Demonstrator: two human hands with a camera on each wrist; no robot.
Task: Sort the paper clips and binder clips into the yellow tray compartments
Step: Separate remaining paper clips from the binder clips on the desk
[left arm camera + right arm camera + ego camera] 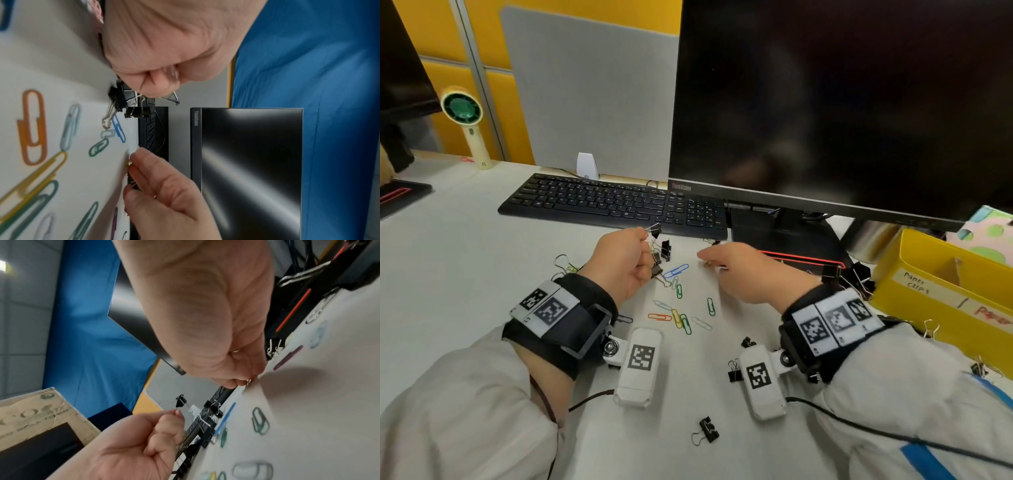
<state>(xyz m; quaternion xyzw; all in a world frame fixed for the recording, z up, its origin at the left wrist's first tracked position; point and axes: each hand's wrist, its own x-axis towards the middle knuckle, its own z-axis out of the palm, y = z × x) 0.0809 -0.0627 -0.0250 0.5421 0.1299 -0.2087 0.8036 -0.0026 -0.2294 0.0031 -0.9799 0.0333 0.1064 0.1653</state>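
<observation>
Mid-sort, both hands busy on white desk (465, 246).
Left hand (621, 262) pinching small black metal binder clip (655, 230) by its wire handle; right hand (748, 270), at three o'clock, nipping a small metallic clip (707, 263), kind unclear; yellow cardboard tray (941, 291) farther at three o'clock.

Yellow tray (914, 291) at my three o'clock, black binder clip (655, 232) in my left hand (619, 263), orange paper clip (660, 317), blue paper clip (676, 271), black-and-white checkered wristband tags (828, 322).
</observation>
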